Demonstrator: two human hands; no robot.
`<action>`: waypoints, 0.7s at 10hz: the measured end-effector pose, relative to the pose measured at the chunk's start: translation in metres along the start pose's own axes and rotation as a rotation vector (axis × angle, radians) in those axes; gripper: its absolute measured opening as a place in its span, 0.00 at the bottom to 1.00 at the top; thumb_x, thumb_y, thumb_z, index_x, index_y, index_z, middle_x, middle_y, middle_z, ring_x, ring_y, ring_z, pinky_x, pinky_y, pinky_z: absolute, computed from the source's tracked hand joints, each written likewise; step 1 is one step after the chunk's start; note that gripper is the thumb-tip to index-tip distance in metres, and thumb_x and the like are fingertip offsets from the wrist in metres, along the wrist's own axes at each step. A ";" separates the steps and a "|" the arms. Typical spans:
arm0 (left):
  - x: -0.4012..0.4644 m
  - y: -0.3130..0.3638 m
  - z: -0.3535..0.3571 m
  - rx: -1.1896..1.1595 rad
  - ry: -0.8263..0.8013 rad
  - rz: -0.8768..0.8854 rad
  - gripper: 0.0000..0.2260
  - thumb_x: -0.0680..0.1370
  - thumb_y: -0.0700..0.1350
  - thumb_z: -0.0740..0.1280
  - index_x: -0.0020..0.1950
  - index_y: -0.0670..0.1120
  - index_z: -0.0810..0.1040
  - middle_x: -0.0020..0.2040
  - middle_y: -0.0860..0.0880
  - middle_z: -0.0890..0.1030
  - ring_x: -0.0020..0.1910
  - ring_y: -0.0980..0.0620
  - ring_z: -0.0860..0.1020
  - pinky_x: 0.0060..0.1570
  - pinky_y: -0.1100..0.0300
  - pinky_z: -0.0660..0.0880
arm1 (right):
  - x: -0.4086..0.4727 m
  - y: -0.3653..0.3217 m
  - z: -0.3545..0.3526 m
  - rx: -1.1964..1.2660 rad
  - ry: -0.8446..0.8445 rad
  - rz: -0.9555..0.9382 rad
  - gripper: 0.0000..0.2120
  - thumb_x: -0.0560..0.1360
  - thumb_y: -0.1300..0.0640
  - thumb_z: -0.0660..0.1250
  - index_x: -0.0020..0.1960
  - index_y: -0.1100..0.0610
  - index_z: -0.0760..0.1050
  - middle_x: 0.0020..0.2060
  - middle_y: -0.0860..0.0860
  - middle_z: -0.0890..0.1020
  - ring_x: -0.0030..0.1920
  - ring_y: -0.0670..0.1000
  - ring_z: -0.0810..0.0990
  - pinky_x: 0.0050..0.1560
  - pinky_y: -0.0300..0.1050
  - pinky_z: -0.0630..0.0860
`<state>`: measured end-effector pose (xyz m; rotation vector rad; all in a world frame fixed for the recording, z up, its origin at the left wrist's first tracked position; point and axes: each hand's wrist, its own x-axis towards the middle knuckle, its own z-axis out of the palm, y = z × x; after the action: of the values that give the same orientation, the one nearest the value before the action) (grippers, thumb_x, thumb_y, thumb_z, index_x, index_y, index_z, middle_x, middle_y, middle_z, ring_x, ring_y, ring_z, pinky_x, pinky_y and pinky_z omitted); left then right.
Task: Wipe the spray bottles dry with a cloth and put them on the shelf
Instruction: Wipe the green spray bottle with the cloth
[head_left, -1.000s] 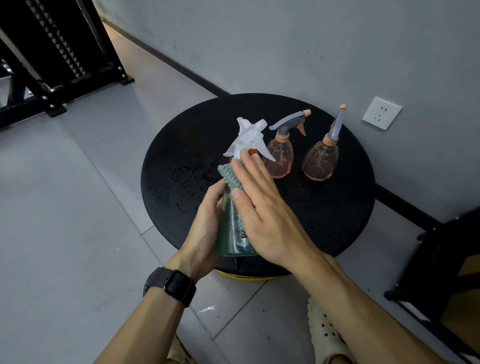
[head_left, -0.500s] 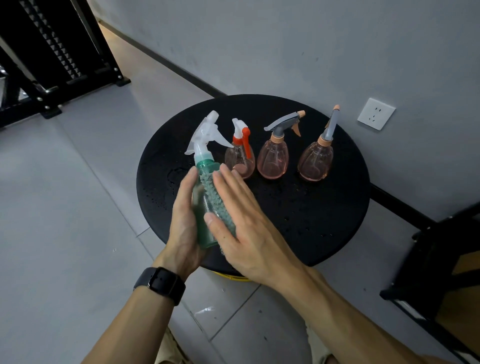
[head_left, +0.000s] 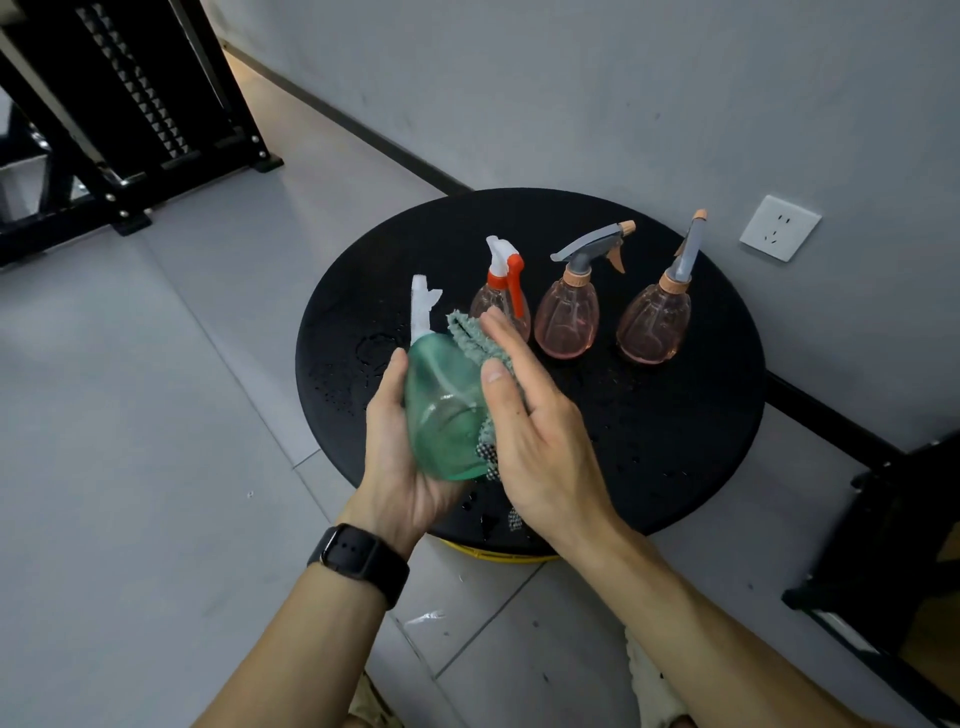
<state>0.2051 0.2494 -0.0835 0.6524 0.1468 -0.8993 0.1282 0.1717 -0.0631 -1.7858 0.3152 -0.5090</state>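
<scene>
My left hand (head_left: 402, 457) grips a green spray bottle (head_left: 444, 410) with a white trigger head, held tilted above the near edge of the round black table (head_left: 691, 467). With straight fingers, my right hand (head_left: 535, 415) presses a green cloth (head_left: 475, 338) against the bottle's right side. Three pink bottles stand in a row at the back of the table: one with an orange and white head (head_left: 501, 306), one with a grey head (head_left: 566, 317) and another grey-headed one (head_left: 654, 325) at the right.
Water drops lie on the wet tabletop. A black metal shelf frame (head_left: 130, 104) stands at the far left on the grey tiled floor. Another dark frame (head_left: 893, 561) is at the right edge. A wall socket (head_left: 779, 227) sits behind the table.
The green bottle has turned in my left hand, its head now pointing away. My right hand has slid the cloth from the front round to the bottle's right side.
</scene>
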 end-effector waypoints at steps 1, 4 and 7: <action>-0.001 0.001 -0.001 -0.044 0.007 0.011 0.32 0.83 0.60 0.52 0.47 0.38 0.87 0.50 0.41 0.86 0.45 0.46 0.86 0.42 0.54 0.84 | -0.002 0.006 0.010 -0.107 0.050 -0.160 0.21 0.83 0.59 0.53 0.75 0.56 0.60 0.75 0.44 0.60 0.75 0.39 0.54 0.75 0.40 0.55; 0.001 0.006 -0.009 -0.129 0.004 0.032 0.32 0.85 0.57 0.51 0.42 0.38 0.87 0.45 0.41 0.86 0.42 0.46 0.86 0.41 0.56 0.83 | -0.009 0.028 0.031 -0.566 -0.055 -0.548 0.26 0.76 0.64 0.54 0.73 0.63 0.62 0.73 0.55 0.62 0.77 0.49 0.53 0.76 0.47 0.49; 0.000 0.010 -0.017 -0.250 0.111 -0.054 0.24 0.83 0.58 0.61 0.61 0.38 0.80 0.50 0.40 0.83 0.42 0.42 0.86 0.36 0.53 0.82 | -0.007 0.025 0.031 -0.649 -0.067 -0.696 0.23 0.75 0.66 0.55 0.70 0.63 0.67 0.72 0.55 0.65 0.76 0.47 0.53 0.76 0.46 0.44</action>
<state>0.2152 0.2636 -0.0930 0.4670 0.3723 -0.8798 0.1382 0.1944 -0.0953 -2.5446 -0.2421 -0.8997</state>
